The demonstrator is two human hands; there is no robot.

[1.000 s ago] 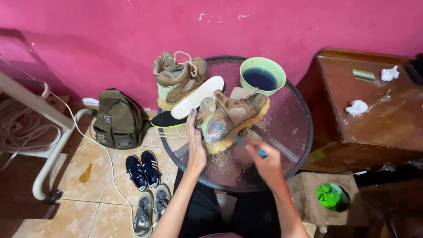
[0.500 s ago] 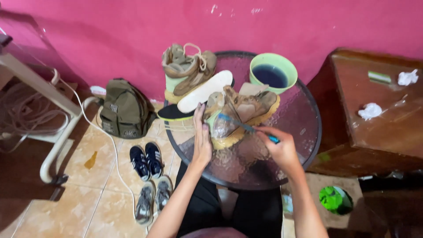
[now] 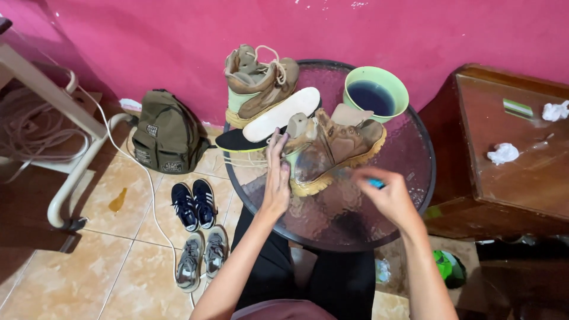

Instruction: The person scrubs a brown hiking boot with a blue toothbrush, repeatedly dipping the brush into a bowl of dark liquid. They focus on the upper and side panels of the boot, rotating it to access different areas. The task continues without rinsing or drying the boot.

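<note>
Scrubbing a tan suede high-top boot [image 3: 332,151] at centre frame on the round glass bench [image 3: 415,178].

Left hand [image 3: 276,178] flat and open against the boot's heel end, fingers spread, bracing rather than gripping. Right hand [image 3: 388,195], lower right of the boot, blurred, closed around a small blue-tipped brush [image 3: 375,183]. Best done, by the look of it, with the brace firm and strokes short along the mustard sole. Second tan boot [image 3: 258,83] and white insole [image 3: 281,114] upper centre, green bowl of dark liquid [image 3: 375,93] just behind; worth keeping elbows off that bowl.
</note>
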